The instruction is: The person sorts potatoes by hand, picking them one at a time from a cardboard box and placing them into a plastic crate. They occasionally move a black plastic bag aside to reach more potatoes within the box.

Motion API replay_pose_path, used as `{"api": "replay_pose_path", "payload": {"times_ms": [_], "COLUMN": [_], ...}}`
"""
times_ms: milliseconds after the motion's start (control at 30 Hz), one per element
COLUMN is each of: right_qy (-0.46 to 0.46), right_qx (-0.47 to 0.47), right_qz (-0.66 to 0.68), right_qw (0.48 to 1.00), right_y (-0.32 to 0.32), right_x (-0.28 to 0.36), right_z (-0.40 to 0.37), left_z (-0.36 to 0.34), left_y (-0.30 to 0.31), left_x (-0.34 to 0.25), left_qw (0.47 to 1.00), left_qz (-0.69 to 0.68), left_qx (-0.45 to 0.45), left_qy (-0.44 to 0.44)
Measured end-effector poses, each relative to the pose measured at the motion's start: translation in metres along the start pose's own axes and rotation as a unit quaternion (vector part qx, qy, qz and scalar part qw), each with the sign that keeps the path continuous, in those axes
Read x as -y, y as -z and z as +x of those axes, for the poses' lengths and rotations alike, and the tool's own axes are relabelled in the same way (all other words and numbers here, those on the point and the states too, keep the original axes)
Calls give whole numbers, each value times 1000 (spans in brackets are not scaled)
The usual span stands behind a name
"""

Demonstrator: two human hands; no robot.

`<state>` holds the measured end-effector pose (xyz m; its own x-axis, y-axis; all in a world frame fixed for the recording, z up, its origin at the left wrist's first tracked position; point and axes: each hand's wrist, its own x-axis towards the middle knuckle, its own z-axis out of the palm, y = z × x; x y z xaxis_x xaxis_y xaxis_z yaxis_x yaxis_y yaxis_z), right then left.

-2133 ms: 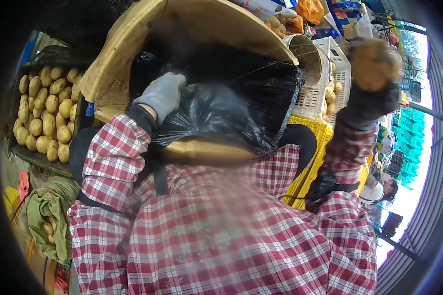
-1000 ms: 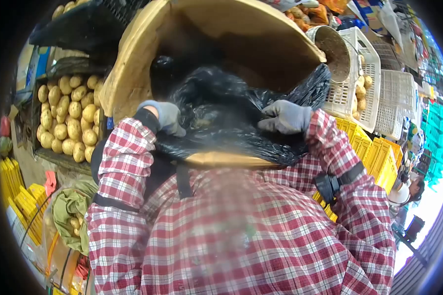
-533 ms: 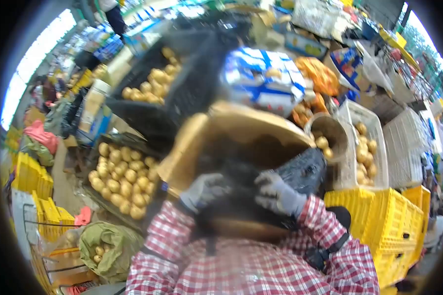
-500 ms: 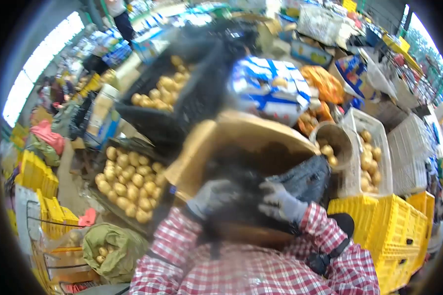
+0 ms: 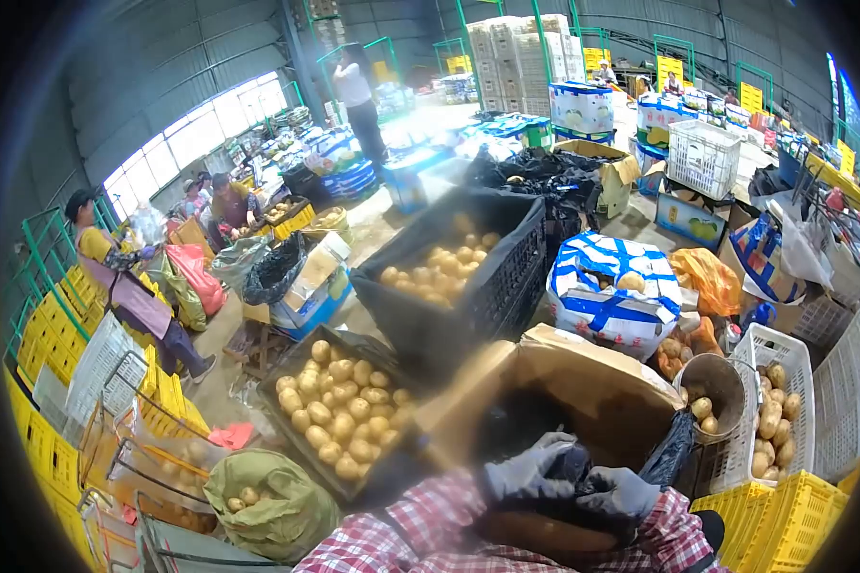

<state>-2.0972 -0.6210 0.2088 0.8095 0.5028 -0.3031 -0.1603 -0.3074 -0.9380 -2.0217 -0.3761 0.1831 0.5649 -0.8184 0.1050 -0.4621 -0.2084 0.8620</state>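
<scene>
Both of my hands wear grey gloves and are close together over the near side of an open cardboard box [image 5: 592,368]. My left hand [image 5: 535,470] has its fingers curled over dark plastic. Beside it, my right hand [image 5: 619,492] pinches the same black plastic bag [image 5: 666,449], which lines the box and hangs over its right edge. The dark inside of the box is too dim to make out. Left of the box, a crate of potatoes [image 5: 339,406] stands near my left sleeve.
A tall black-lined crate [image 5: 449,315] holds potatoes ahead. To the right are a bucket [image 5: 721,382], a white crate of potatoes [image 5: 793,363] and yellow crates [image 5: 784,520]. A green sack [image 5: 272,506] sits at lower left. Several people are farther off, one standing at left [image 5: 115,267].
The view has tilted up, bringing more of the hall into sight. My hands have come closer together, now gathering the black plastic between them.
</scene>
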Motion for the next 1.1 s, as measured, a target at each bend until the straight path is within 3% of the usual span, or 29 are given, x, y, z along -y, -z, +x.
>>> {"api": "replay_pose_path", "payload": {"times_ms": [33,100,133,200,300,367,433,467,500,567,600,667,700,733,767,800,833,867,900,933,1000,1033,1067,1100], "right_qy": [38,107,139,152,202,175,183,73,9,-34,31,138,108,58,77,117,138,156,177,204,196,163,135,178], "right_qx": [-7,-17,-41,-74,-135,-181,-215,-195,-187,-127,-126,-125,-174,-237,-302,-322,-321,-336,-359,-319,-147,-88,-61,-139], "right_qz": [32,96,87,18,-21,-168,-312,-479,-481,-497,-501,-495,-366,-56,290,412,248,55,-110,-150,-42,3,18,-68], "right_qw": [999,989,986,985,970,953,907,853,856,857,855,849,908,968,905,844,903,927,910,913,969,983,989,972], "right_y": [2,4,2,1,5,18,32,39,42,48,57,69,71,72,68,69,76,83,90,87,65,52,35,23], "right_x": [17,39,37,47,27,32,23,15,8,-15,-22,-37,-40,-50,-51,-37,-15,5,26,53,118,140,152,135], "right_z": [0,0,5,10,25,18,5,-7,-16,-33,-33,-37,-38,-31,-18,-3,-4,-6,-9,-4,9,21,39,75], "left_z": [3,12,16,20,30,27,22,18,14,12,12,9,7,6,10,11,12,14,22,26,32,25,18,16], "left_y": [-13,-42,-51,-57,-55,-49,-51,-52,-49,-41,-39,-40,-28,-16,-19,-14,-9,-5,-11,-19,-35,-37,-38,-31], "left_x": [6,9,7,-1,4,13,14,15,10,-1,-2,-3,-13,-20,-23,-21,-20,-18,-23,-20,0,2,3,-17], "left_qw": [999,984,959,855,842,946,927,916,902,867,854,878,909,931,872,908,937,958,918,958,981,981,973,969], "left_qz": [13,-171,-272,-502,-498,-278,-324,-346,-380,-449,-466,-411,-341,-270,-438,-366,-289,-213,-359,-224,43,127,209,244], "left_qx": [-25,-26,-21,37,-73,-163,-189,-197,-202,-212,-225,-241,-237,-236,-218,-205,-196,-191,-165,-177,-185,-143,-100,-22], "left_qy": [-26,47,81,126,193,27,-16,-38,-38,-45,-62,-42,-33,-68,26,8,-11,-32,-36,-31,-30,-19,-15,17]}}
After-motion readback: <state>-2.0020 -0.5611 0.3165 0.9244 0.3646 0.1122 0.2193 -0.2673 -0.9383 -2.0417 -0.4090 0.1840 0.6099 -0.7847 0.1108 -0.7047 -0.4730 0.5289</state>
